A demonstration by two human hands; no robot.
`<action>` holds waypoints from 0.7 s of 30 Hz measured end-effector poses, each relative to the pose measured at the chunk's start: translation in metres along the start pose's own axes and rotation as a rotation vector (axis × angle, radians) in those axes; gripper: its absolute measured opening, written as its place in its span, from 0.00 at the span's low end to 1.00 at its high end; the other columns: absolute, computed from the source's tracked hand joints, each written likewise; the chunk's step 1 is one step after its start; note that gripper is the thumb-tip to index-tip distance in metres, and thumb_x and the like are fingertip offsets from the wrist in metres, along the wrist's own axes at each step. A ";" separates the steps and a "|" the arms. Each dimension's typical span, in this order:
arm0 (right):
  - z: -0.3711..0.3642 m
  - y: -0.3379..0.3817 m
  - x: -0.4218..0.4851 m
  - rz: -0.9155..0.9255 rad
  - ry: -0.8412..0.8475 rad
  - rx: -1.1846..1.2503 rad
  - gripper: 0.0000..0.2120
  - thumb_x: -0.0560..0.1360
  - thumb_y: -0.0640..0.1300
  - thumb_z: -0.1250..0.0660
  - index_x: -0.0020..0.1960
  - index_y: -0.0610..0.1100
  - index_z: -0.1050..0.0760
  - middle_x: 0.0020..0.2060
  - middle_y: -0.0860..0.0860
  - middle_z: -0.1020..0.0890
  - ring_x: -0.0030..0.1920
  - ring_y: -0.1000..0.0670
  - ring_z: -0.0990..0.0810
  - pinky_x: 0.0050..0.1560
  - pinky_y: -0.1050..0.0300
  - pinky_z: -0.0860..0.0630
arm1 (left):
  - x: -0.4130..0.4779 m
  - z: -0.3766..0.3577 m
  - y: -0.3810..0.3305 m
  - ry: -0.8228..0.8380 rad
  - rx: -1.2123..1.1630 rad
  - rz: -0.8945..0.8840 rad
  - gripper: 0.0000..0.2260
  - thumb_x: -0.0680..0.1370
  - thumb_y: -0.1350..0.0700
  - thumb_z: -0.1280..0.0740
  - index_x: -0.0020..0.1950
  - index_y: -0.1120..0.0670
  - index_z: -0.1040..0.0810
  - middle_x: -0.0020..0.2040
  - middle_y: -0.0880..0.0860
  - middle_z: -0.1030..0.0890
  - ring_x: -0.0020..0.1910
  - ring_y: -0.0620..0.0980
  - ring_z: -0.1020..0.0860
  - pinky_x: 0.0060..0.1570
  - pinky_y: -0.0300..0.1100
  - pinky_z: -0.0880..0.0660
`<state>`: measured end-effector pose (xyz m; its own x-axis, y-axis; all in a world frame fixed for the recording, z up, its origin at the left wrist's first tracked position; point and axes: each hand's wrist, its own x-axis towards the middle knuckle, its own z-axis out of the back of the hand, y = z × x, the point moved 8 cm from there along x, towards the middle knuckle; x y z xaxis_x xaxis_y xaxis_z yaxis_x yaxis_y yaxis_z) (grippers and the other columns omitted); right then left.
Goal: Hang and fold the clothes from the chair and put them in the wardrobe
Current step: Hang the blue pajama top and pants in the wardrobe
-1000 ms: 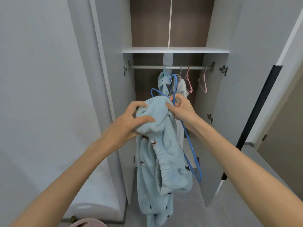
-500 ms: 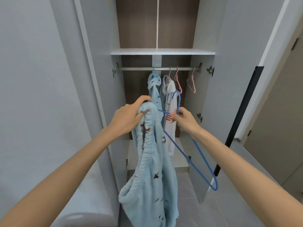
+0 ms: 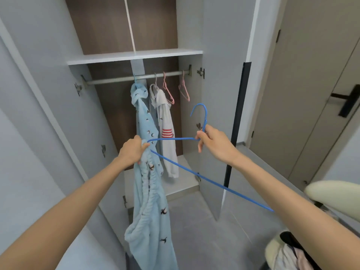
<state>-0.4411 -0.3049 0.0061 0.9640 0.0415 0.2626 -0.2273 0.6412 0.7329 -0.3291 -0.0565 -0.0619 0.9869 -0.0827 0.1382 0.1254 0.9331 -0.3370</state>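
Left hand [image 3: 132,152] grips the bunched top of the fleece [image 3: 152,211], which hangs limp before the open wardrobe [image 3: 134,55]. Right hand [image 3: 214,145] pinches the hanger [image 3: 171,139] at its neck, with one hanger end by our left fist. We judge the fleece soft, light and floppy, best held at the gathered waistband. The hanger looks thin and probably slick, so cloth may slide.

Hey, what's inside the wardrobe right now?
On the rail hang a light blue garment, a white hooded top and two empty pink hangers. The fabric mostly covers the clothes' own hangers.
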 end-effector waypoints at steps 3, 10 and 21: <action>0.008 -0.011 -0.004 -0.048 -0.036 -0.034 0.14 0.83 0.42 0.47 0.45 0.40 0.26 0.32 0.47 0.21 0.28 0.58 0.27 0.31 0.72 0.33 | 0.009 -0.011 -0.005 -0.004 0.054 -0.002 0.17 0.81 0.44 0.42 0.48 0.59 0.34 0.42 0.61 0.20 0.43 0.63 0.21 0.39 0.48 0.30; 0.014 -0.027 -0.016 -0.114 -0.045 -0.105 0.16 0.81 0.41 0.47 0.37 0.47 0.29 0.28 0.51 0.24 0.34 0.49 0.25 0.41 0.53 0.28 | 0.019 -0.032 -0.011 0.001 0.076 0.010 0.17 0.82 0.44 0.44 0.48 0.59 0.34 0.45 0.63 0.20 0.45 0.63 0.22 0.40 0.50 0.29; -0.007 -0.032 -0.016 -0.139 -0.117 -0.060 0.14 0.82 0.43 0.47 0.41 0.44 0.28 0.28 0.50 0.24 0.29 0.49 0.28 0.40 0.48 0.27 | 0.001 -0.002 -0.103 -0.152 0.181 -0.385 0.17 0.83 0.46 0.46 0.54 0.61 0.30 0.41 0.60 0.20 0.40 0.62 0.22 0.37 0.51 0.29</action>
<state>-0.4484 -0.3206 -0.0262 0.9621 -0.1375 0.2353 -0.0813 0.6793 0.7293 -0.3403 -0.1533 -0.0291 0.8441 -0.3963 0.3612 0.4478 0.8915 -0.0682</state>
